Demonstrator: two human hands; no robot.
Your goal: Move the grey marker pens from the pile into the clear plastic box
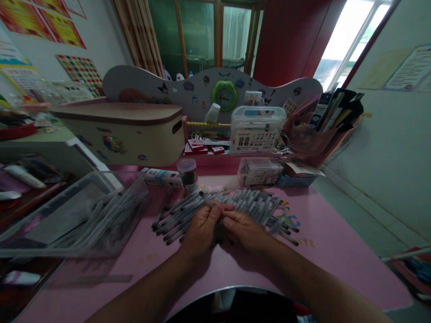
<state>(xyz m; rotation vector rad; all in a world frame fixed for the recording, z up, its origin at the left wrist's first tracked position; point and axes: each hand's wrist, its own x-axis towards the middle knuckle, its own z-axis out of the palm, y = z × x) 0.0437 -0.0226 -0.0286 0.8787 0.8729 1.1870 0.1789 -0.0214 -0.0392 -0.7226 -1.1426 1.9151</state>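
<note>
A heap of several grey marker pens (pixel 245 204) lies spread across the pink desk (pixel 323 264). My left hand (pixel 201 226) and my right hand (pixel 244 229) meet over the middle of the heap, fingers curled. Together they grip a grey marker pen (pixel 207 198) that sticks up and to the left from between my fingertips. More pens lie under and around both hands. A clear plastic bin (pixel 67 220) to the left holds a few more pens.
A cream storage box (pixel 128 132) stands at the back left. A clear marker case (pixel 257 129), a smaller clear case (pixel 259 172), a small jar (pixel 187 172) and a green clock (pixel 224 95) stand behind the heap. A pink holder of books (pixel 319 130) is at the back right.
</note>
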